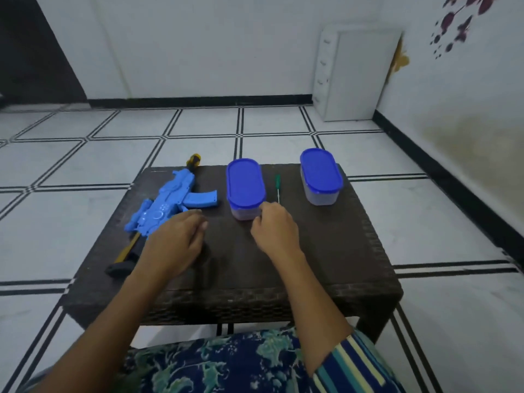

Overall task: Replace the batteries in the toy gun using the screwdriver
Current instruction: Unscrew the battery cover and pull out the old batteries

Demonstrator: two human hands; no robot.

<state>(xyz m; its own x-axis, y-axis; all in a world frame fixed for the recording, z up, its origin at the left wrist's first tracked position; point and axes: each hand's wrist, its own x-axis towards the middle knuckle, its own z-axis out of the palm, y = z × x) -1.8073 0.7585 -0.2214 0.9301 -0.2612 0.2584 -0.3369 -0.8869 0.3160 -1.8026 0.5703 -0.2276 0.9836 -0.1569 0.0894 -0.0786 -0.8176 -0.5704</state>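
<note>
A blue toy gun [167,205] with a yellow and black muzzle and stock lies diagonally on the left of the dark woven table [326,251]. A green-handled screwdriver [277,187] lies between two lidded containers. My left hand [175,239] hovers with loosely curled fingers just right of the gun's body and holds nothing. My right hand [273,231] is loosely curled near the front of the middle container [245,188], close to the screwdriver's tip; I cannot tell whether it touches either.
A second blue-lidded container [320,177] stands at the table's back right. The floor around is white tile with black lines. A white drawer cabinet [351,75] stands against the far wall. My patterned lap is under the table's near edge.
</note>
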